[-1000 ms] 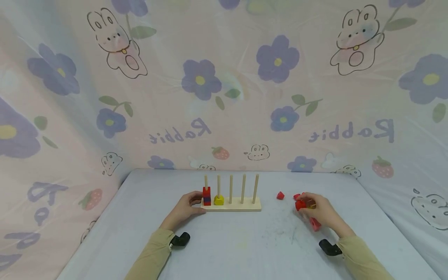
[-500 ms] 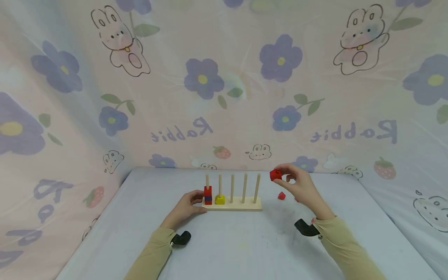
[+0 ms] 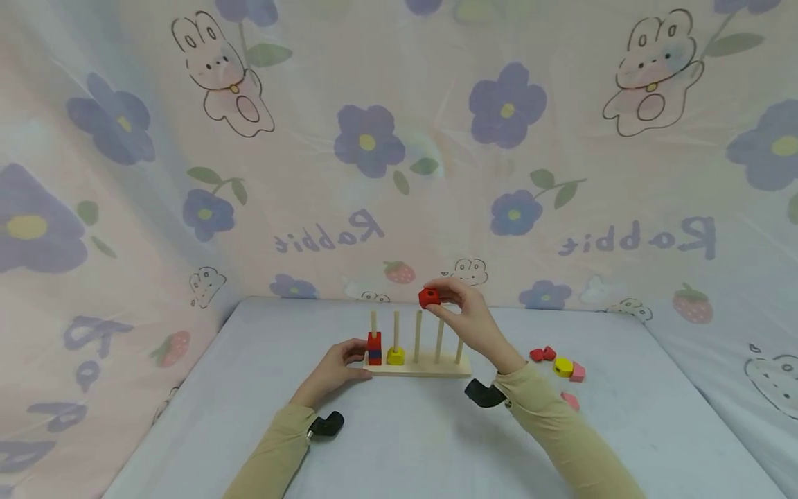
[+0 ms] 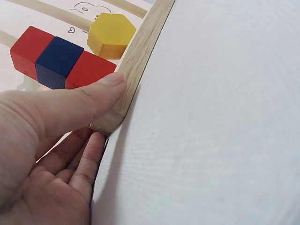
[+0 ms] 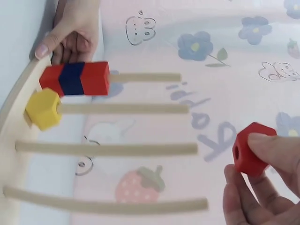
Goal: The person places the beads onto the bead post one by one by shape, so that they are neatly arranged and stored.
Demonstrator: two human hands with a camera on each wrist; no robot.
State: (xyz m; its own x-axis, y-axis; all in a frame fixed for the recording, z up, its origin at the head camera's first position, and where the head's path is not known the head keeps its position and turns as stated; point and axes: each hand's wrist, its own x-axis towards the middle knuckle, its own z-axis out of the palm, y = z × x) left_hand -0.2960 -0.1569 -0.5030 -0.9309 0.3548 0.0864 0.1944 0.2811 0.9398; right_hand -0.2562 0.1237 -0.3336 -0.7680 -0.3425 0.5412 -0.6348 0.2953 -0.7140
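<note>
A wooden peg stand (image 3: 418, 371) with several upright pegs stands on the table. In the head view, my left hand (image 3: 333, 369) holds its left end, thumb along the near side of the base and fingers around the end. Red and blue square beads (image 5: 74, 78) are stacked red, blue, red on the leftmost peg. A yellow hexagonal bead (image 4: 111, 35) sits low on the peg beside them. My right hand (image 3: 469, 320) pinches a red hexagonal bead (image 5: 253, 149) between thumb and fingers, raised near the peg tops. Its hole shows in the right wrist view.
To the right of the stand lie loose beads: small red ones (image 3: 542, 354), a yellow one (image 3: 563, 367) and pink ones (image 3: 577, 373). A patterned cloth (image 3: 436, 173) hangs behind the white table (image 3: 399, 443).
My right hand has lifted the red hexagonal bead from the loose beads and carried it leftward to above the stand. My left hand stays at the stand's end.
</note>
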